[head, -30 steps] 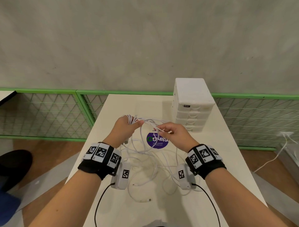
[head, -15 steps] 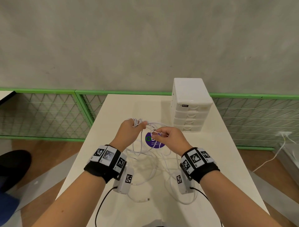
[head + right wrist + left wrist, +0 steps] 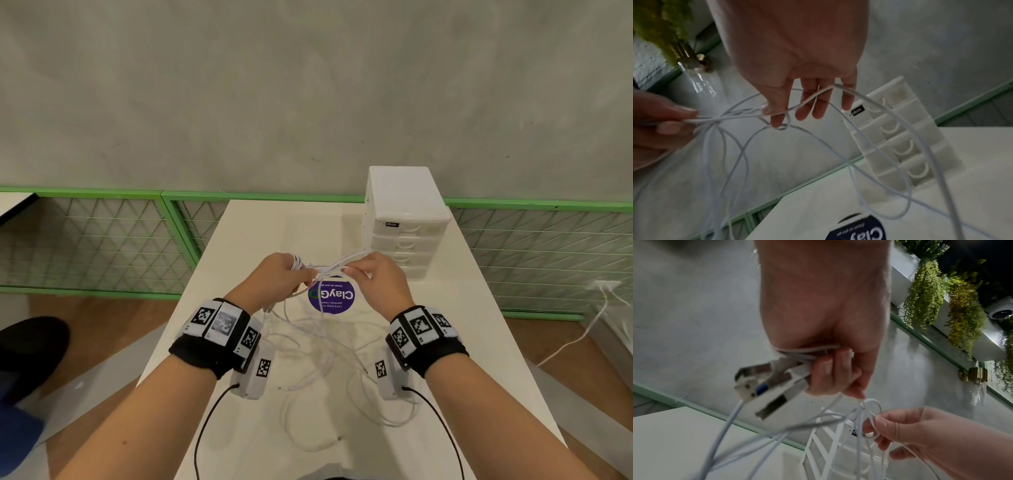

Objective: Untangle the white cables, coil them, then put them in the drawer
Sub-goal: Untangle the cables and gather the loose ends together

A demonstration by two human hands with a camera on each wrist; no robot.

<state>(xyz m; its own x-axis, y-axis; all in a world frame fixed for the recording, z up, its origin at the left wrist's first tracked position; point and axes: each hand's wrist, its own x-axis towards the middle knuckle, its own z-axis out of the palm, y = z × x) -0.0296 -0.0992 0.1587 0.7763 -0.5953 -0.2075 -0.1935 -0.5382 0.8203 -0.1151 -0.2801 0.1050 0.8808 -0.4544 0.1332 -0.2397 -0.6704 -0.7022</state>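
Note:
Several thin white cables [image 3: 318, 346] hang tangled from both hands down onto the white table [image 3: 455, 342]. My left hand [image 3: 282, 275] is closed round a bunch of cable strands and their USB plugs [image 3: 764, 382], held above the table. My right hand [image 3: 373, 274] is close beside it, thumb and forefinger pinching a small loop of one cable [image 3: 781, 120], with another strand draped over the other fingers. A white drawer unit [image 3: 404, 219] with all its drawers closed stands just beyond the right hand.
A round purple sticker [image 3: 332, 296] lies on the table under the hands. Loose cable loops [image 3: 376, 411] spread toward the near edge. Green mesh fencing [image 3: 102, 240] runs behind the table. Another white cord [image 3: 582, 329] lies on the floor at right.
Both hands have risen slightly and moved toward the drawer unit, staying close together. The right hand has shifted its pinch to a loop nearer the left hand's bunch.

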